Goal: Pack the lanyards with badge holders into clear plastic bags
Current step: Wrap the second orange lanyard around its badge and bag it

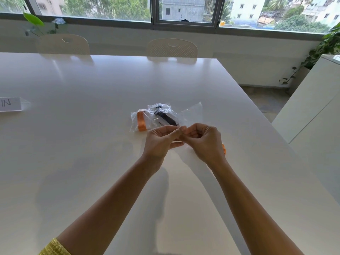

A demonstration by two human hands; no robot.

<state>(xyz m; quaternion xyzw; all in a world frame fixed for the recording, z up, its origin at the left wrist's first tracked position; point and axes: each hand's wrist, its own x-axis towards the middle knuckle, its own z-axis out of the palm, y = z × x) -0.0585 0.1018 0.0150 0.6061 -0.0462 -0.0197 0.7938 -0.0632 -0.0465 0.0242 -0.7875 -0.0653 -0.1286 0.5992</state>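
Clear plastic, a bag (181,144), is pinched between the left hand (161,139) and right hand (203,139), fingertips meeting over the white table (92,144). Beyond the pinch lie two filled bags, one with an orange lanyard (141,123), one with a black lanyard (166,118). A second orange strap (223,148) peeks from behind the right hand.

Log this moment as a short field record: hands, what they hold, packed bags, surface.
left hand: pinch grip on the thin clear plastic bag
right hand: pinching the same bag, fingertips meeting the left
orange strip: peeks out behind right hand; identity unclear
packed bags: clear bag with orange lanyard, clear bag with black lanyard, beyond the hands
surface: glossy white table
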